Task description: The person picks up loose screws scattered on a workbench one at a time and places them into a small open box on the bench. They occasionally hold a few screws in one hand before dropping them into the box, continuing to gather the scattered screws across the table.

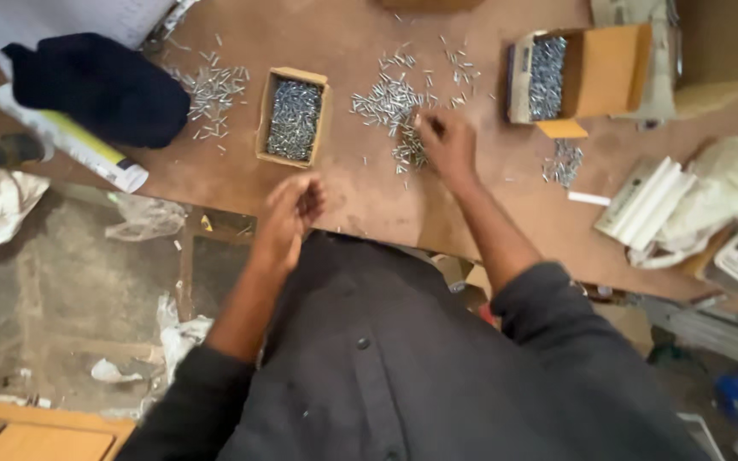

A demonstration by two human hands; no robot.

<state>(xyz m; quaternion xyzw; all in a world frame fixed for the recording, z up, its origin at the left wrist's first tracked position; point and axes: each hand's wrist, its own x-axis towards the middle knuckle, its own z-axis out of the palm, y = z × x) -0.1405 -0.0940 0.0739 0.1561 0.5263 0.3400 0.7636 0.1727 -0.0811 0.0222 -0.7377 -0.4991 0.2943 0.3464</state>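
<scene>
My right hand [444, 143] rests on the brown board table [369, 201], its fingers down in a loose pile of small silver screws [390, 102]. My left hand [292, 209] hovers cupped near the table's front edge, just below a small open cardboard box [293, 117] filled with the same screws. Whether the left hand holds any screws is hidden by its curled fingers. A second, larger open box of screws [548, 75] stands at the right.
More screws lie scattered at the left [211, 90] and the right [564, 162]. A dark cloth [100, 85] and a white tube [74, 141] lie at the far left. White strips [642, 201] and a plastic bag [732, 192] lie at the right.
</scene>
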